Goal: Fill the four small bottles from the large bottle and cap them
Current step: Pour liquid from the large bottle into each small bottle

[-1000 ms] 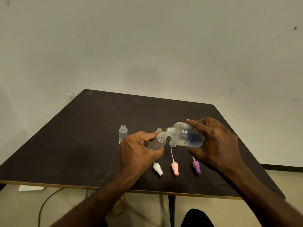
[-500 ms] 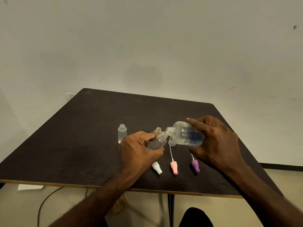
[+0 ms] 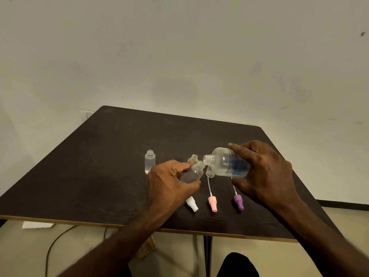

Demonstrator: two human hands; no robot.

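The right hand (image 3: 265, 172) grips the large bottle (image 3: 227, 162) around its body, fingers over the top and thumb underneath, and holds it tipped nearly flat above the dark table (image 3: 99, 166), with the open neck pointing left. The large bottle is clear and carries a blue label on the part nearest the palm. The left hand (image 3: 169, 180) holds a small bottle (image 3: 193, 173) between curled fingers and thumb, tilted so that its open mouth points up and to the right. The mouth of the small bottle sits just below and beside the mouth of the large bottle; whether the two rims touch cannot be determined. A second small bottle (image 3: 194, 158) stands just behind the held one, with only its threaded neck visible. A third small bottle (image 3: 150, 163) stands upright and uncapped further left, well apart from the hands, and holds clear liquid. A fourth small bottle (image 3: 209, 172) is partly visible beneath the neck of the large bottle. Three spray caps lie on the near part of the table, in a row from left to right: a white cap (image 3: 192, 203), a pink cap (image 3: 212, 203) and a purple cap (image 3: 238, 204). The pink and purple caps each have a thin white tube pointing away toward the bottles.
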